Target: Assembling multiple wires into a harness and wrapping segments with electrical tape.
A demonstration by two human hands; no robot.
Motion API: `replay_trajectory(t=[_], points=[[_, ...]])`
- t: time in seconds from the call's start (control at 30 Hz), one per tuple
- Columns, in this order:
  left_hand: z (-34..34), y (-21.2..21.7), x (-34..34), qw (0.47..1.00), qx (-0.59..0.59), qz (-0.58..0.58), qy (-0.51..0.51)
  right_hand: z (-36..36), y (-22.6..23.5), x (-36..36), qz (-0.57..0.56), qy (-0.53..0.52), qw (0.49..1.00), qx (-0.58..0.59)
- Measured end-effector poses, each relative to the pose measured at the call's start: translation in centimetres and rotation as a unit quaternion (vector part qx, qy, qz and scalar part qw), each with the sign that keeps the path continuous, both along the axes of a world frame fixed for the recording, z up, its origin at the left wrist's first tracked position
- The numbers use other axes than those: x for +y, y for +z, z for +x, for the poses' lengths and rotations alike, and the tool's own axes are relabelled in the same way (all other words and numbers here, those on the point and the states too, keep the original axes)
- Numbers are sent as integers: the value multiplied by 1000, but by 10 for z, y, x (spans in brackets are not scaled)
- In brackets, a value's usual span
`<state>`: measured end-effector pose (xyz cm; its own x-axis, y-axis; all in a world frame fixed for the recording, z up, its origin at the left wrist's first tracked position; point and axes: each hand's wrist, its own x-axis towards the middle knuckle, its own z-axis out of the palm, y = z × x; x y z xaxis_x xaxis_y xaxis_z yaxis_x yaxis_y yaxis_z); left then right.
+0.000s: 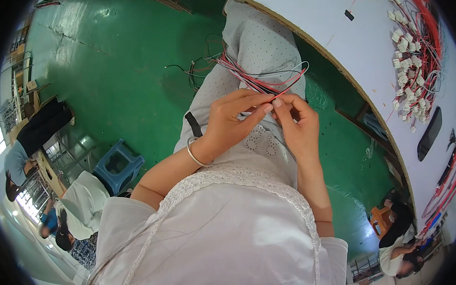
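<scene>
Both hands meet above my lap, fingertips pinched close together. My left hand (233, 116), with a bangle on its wrist, is closed on a thin red wire (291, 86). Against its fingertips, my right hand (300, 119) pinches the same wire with thumb and forefinger. The spot between the fingertips is too small to make out. Just beyond the hands, a bundle of red, black and white wires (241, 77) lies across my thighs. Its loose ends hang past my left leg over the floor.
At the right, a white table (341, 42) with a curved edge holds a pile of red wires with white connectors (411, 74), a dark phone (430, 133) and more wires. A blue stool (118, 166) stands on the green floor (122, 85). Other people sit at both sides.
</scene>
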<state>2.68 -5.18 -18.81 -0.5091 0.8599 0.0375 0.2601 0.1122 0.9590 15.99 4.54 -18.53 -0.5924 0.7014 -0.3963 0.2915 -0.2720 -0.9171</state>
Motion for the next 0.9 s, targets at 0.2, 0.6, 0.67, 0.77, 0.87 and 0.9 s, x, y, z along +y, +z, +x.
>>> replay_trajectory(t=[0.2,0.6,0.67,0.77,0.87,0.9], points=[[-11,-7,-8,962,-253,-88,-60,5,-2,1,-1,4,1000,10],[-3,-2,-2,983,-166,-71,-38,2,5,4,44,6,999,-31],[-2,1,1,996,-53,-62,-37,2,3,5,54,6,998,-33],[-1,-1,1,996,-38,-71,-27,0,3,4,63,5,998,-31],[0,2,5,999,-37,-33,-15,0,2,3,51,2,998,-29],[1,2,5,999,-37,-33,-15,0,2,3,43,-1,999,-29]])
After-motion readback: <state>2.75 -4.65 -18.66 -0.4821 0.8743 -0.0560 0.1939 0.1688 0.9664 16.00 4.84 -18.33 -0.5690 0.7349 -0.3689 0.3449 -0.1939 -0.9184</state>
